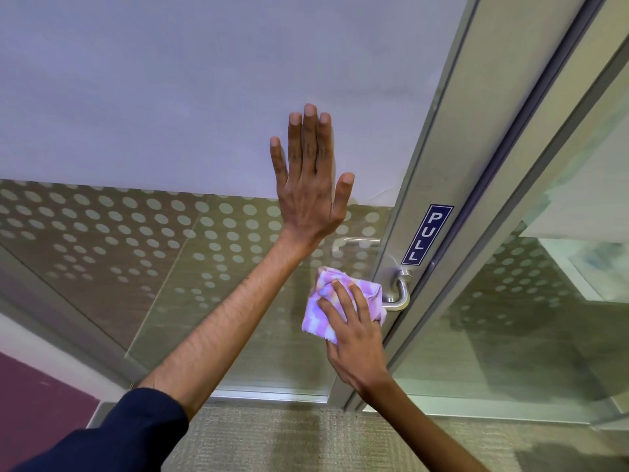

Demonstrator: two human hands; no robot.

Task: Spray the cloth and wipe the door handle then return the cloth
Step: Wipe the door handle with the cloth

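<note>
A silver lever door handle (401, 291) sticks out of the metal door frame, below a blue PULL sign (427, 234). My right hand (354, 332) holds a pink, purple and white striped cloth (326, 313) wrapped around the lever's free end; only the bend and base of the handle show. My left hand (311, 178) presses flat against the frosted glass door (170, 97) above and left of the handle, with its fingers spread and nothing in it.
The lower glass carries a white dot pattern (136, 233). A metal frame post (452, 165) runs diagonally beside the handle, with another glass panel (527, 318) to its right. Beige carpet (272, 444) lies below, and a maroon patch (37, 396) at the lower left.
</note>
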